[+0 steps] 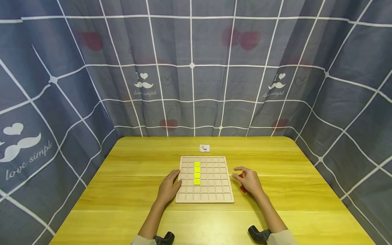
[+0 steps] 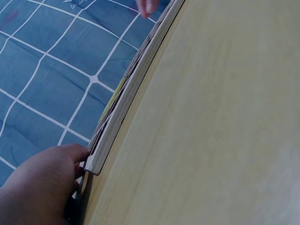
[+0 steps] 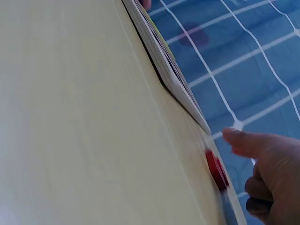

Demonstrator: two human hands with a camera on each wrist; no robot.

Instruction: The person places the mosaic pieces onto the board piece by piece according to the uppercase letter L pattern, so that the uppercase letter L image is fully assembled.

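A light wooden grid board (image 1: pixel 183 196) lies flat on the table, with a column of several yellow square tiles (image 1: pixel 197 173) in its left half. My left hand (image 1: pixel 166 189) rests against the board's left edge, thumb and fingers spread apart. Past the right edge, my right hand (image 1: pixel 250 181) hovers over red pieces (image 1: pixel 243 189), partly covering them. In the right wrist view its thumb and fingers stand apart with nothing visible between them, and a red piece (image 3: pixel 216 171) lies on the table close below the thumb.
Behind the board lies a small white card (image 1: pixel 204 148) with a printed grid and a coloured pattern. The yellow wood-grain table (image 1: pixel 137 211) is enclosed at the back and sides by a blue-grey checked curtain (image 1: pixel 171 44).
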